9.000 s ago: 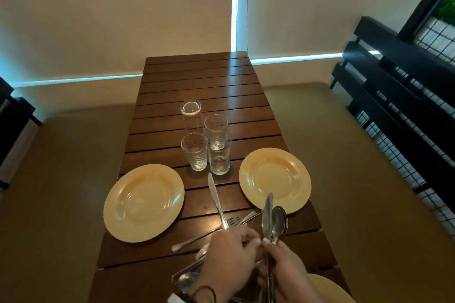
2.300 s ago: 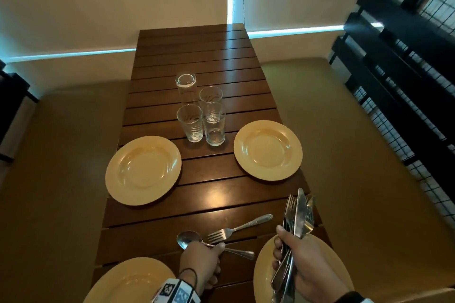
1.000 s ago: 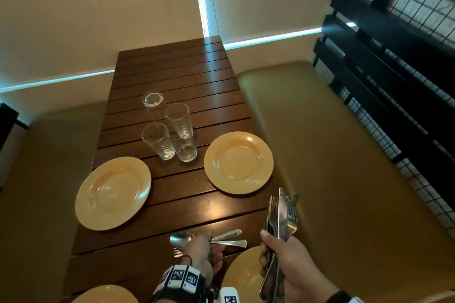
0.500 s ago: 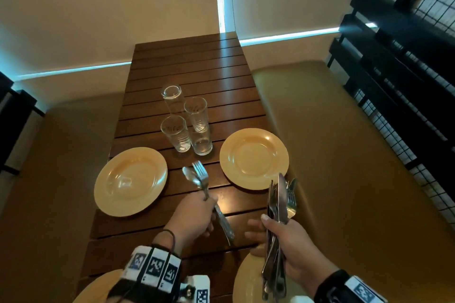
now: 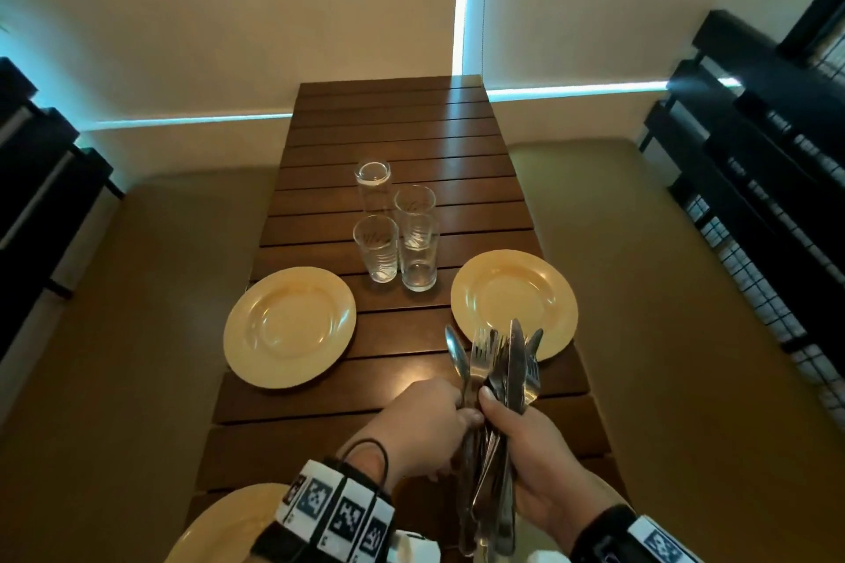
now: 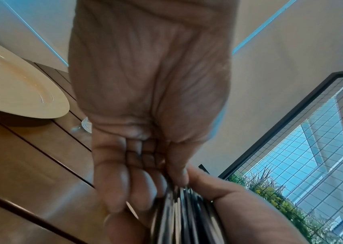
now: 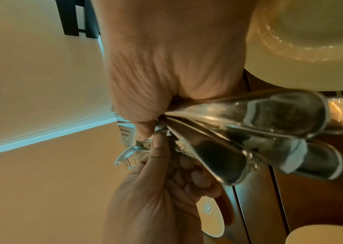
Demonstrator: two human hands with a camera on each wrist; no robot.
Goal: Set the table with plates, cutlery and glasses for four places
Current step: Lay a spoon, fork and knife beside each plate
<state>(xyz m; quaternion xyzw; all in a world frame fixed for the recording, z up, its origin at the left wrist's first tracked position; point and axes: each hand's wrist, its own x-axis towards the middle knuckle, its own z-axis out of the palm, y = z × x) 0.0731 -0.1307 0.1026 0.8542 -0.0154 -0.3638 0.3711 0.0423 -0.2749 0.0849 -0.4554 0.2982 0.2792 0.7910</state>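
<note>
The right hand is clenched round a bundle of cutlery, its long axis upright, tips pointing away. The left hand touches it, fingers pinching one handle at the bundle's left edge. Beyond the fingers on the table, the far-right plate lies nearest, the far-left plate further left, four glasses between.

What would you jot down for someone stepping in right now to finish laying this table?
Right hand grips the whole cutlery bundle upright above the table's near end.
Left hand pinches pieces at the bundle's side.
Plates: far left plate, far right plate, near left plate; a fourth shows under the right hand in the right wrist view.
Four glasses are clustered mid-table.
Done: plates out.
Left: lay cutlery at each place, then one glass per place.
</note>
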